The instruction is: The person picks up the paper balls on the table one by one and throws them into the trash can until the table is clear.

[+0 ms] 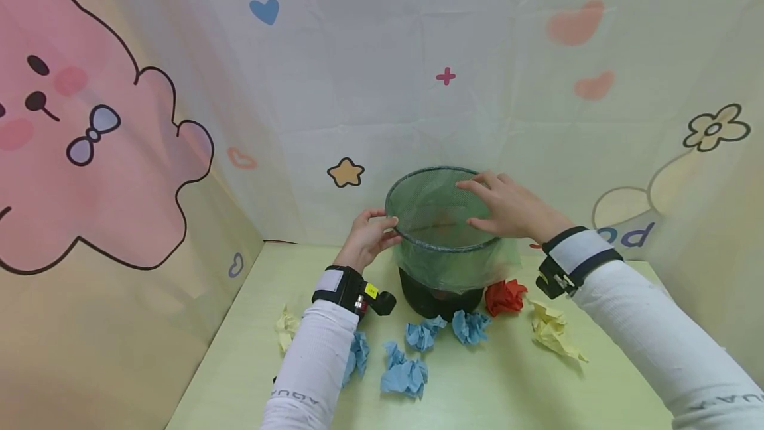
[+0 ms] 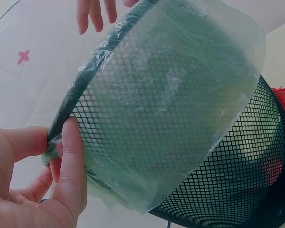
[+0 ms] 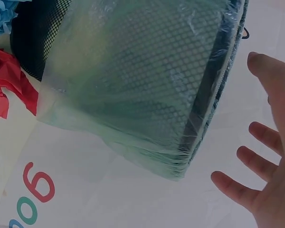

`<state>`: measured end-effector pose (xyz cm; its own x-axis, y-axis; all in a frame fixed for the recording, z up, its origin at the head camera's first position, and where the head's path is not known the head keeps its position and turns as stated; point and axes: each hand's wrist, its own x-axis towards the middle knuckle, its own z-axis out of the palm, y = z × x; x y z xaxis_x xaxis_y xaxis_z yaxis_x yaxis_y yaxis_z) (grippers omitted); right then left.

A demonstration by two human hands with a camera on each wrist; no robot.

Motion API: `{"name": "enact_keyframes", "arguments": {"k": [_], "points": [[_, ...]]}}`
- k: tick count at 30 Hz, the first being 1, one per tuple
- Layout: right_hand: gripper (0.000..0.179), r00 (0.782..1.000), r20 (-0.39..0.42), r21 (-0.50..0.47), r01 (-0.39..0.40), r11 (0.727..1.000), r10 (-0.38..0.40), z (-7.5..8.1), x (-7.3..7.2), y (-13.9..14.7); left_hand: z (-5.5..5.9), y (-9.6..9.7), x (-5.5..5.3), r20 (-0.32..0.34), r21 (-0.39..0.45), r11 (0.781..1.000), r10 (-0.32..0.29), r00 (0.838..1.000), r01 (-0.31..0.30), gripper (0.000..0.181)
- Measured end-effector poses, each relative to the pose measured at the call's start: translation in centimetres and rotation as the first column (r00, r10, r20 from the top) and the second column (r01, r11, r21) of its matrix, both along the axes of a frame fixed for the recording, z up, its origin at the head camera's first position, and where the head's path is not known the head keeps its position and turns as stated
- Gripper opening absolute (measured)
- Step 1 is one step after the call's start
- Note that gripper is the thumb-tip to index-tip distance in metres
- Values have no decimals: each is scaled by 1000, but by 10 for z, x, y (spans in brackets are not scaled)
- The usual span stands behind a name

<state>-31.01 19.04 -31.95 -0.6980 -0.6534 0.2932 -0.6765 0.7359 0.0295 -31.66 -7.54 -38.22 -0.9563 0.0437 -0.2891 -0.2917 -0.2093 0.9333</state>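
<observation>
A black mesh trash bin (image 1: 438, 304) stands on the table, lined with a thin green plastic bag (image 1: 456, 269) folded down over its rim. My left hand (image 1: 369, 239) pinches the rim at the left side, thumb and fingers on the bag's edge. In the left wrist view, the left fingers (image 2: 72, 161) lie against the outside of the bag. Above the bin's right side is my right hand (image 1: 510, 208), fingers spread and holding nothing. The right wrist view shows that hand apart from the rim.
Several crumpled blue papers (image 1: 406, 377) lie in front of the bin. A red crumpled paper (image 1: 505, 297) is at its right, with a yellow one (image 1: 552, 330) beyond. Another yellow paper (image 1: 287, 328) lies by the left forearm. Behind the bin hangs a printed cloth backdrop (image 1: 382, 98).
</observation>
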Motion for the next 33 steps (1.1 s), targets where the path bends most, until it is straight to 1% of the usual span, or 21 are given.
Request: {"name": "enact_keyframes", "arguments": {"k": [7,10,16,18,23,30,33], "points": [[59,998,-62,14,0,1000,1,-3,1,3,0,0,0,-4,3,1000,8,1000,-8,35],[54,996,-91,-4,-6,1000,5,-4,1,5,0,0,-1,-7,4,1000,9,1000,-9,34],[41,988,-152,-71,-6,997,-5,-8,0,11,-1,0,-1,-5,14,1000,11,1000,-11,33],[37,988,-156,-82,10,997,-23,-9,1,14,-1,0,-1,-4,13,1000,11,1000,-11,33],[34,989,-136,-93,53,994,-66,-13,4,22,-2,0,-1,-10,12,1000,6,1000,-6,33],[27,987,-139,-163,57,985,-80,-24,7,39,-2,0,0,-11,20,1000,7,1000,-7,33],[24,986,-127,-184,82,980,-106,-30,8,48,-1,0,1,-8,17,1000,7,1000,-7,32]]}}
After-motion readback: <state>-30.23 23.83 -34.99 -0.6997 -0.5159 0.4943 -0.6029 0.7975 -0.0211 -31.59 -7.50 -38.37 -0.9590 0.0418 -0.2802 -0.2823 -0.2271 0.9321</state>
